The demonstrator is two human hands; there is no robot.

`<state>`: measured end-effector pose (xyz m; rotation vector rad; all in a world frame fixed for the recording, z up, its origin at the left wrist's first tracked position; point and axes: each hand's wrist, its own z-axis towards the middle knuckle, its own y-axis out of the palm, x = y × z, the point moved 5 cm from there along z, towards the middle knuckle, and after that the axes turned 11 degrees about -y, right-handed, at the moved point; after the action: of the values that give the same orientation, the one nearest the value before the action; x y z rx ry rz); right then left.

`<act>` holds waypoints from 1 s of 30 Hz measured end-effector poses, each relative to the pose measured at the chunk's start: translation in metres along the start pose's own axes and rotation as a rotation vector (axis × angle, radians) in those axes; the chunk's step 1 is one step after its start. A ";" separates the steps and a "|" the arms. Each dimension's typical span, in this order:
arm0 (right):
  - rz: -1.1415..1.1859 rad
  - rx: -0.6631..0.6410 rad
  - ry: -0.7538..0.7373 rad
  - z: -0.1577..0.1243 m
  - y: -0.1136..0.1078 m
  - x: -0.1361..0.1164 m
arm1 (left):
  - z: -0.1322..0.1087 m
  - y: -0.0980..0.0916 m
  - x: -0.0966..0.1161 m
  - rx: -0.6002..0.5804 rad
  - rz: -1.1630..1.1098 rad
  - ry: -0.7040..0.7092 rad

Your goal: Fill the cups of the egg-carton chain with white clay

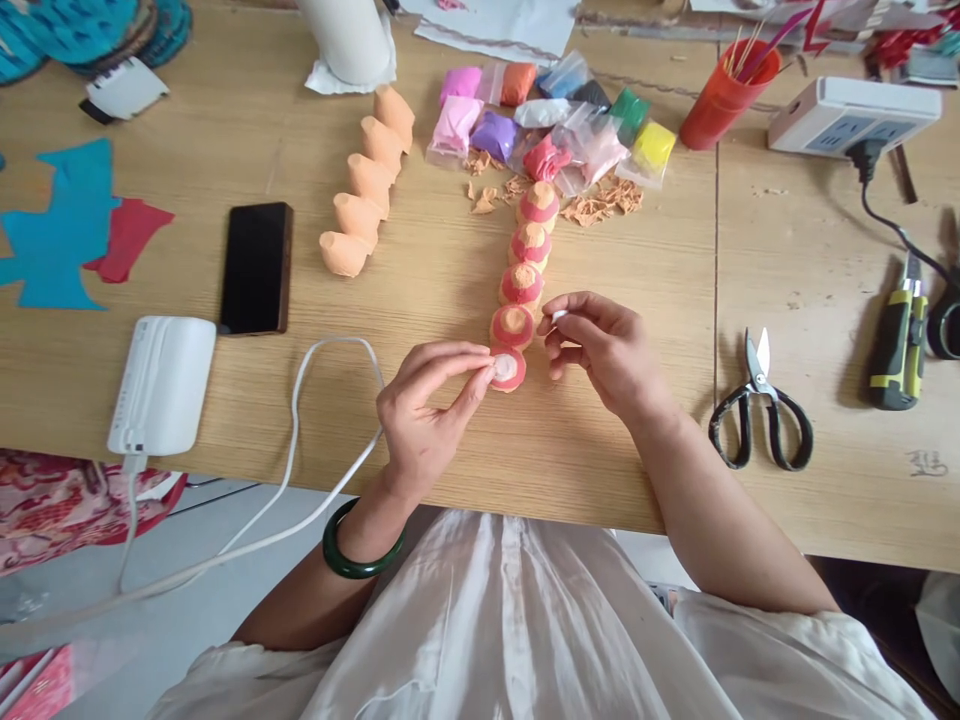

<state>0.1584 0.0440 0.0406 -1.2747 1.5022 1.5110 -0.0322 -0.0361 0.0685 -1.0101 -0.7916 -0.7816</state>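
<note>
A row of peach-coloured pieces with pink tops [520, 285] runs away from me across the middle of the table. On the nearest pink-topped piece [512, 384] lies a flat whitish disc [505, 368]. The thumb and fingertips of my left hand [424, 415], with a dark green bangle at the wrist, pinch at the disc's left edge. To the right of the row, my right hand [604, 350] is raised and pinches a small white lump of clay [559, 316] between thumb and index finger. Its other fingers curl loosely.
Plain peach cups [369, 180] stand in a row at left. Bagged coloured clay [495, 135] and orange shavings [602, 202] lie behind. Scissors [759, 395] and a cutter [898, 345] are right. A phone [256, 268] and power bank [161, 385] with white cable [292, 430] sit left.
</note>
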 end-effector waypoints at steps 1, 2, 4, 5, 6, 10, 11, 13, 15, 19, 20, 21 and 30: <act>-0.005 -0.004 0.046 0.002 -0.002 0.003 | -0.005 0.000 -0.003 -0.007 0.010 -0.020; -0.012 -0.023 0.086 0.004 -0.004 0.006 | -0.010 -0.001 -0.006 -0.007 0.011 -0.049; -0.060 -0.103 0.153 0.005 -0.005 0.009 | -0.020 -0.001 -0.014 0.003 -0.029 -0.136; -0.110 -0.159 0.186 0.004 -0.006 0.010 | -0.024 0.000 -0.018 0.005 -0.073 -0.192; -0.174 -0.218 0.217 0.002 -0.006 0.011 | -0.028 0.001 -0.022 0.005 -0.120 -0.249; -0.343 -0.379 0.270 -0.005 -0.009 0.014 | -0.038 0.010 -0.036 -0.042 -0.289 -0.475; -0.330 -0.391 0.272 -0.006 -0.008 0.015 | -0.039 0.012 -0.038 -0.053 -0.332 -0.525; -0.263 -0.382 0.296 -0.008 -0.004 0.019 | -0.038 0.017 -0.041 -0.066 -0.428 -0.616; -0.154 -0.340 0.357 -0.009 0.002 0.023 | -0.035 0.021 -0.041 -0.060 -0.526 -0.675; 0.219 -0.311 0.525 -0.011 0.017 0.029 | -0.026 0.024 -0.035 -0.023 -0.652 -0.699; 0.314 -0.332 0.561 -0.011 0.020 0.030 | -0.024 0.023 -0.033 -0.015 -0.668 -0.699; 0.395 -0.355 0.585 -0.012 0.022 0.030 | -0.023 0.022 -0.032 -0.012 -0.675 -0.699; 0.532 -0.347 0.529 -0.013 0.023 0.026 | -0.015 0.008 -0.017 0.074 -0.384 -0.435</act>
<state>0.1313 0.0235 0.0260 -1.6557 2.1086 1.9320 -0.0308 -0.0443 0.0461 -0.9864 -1.4095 -0.8603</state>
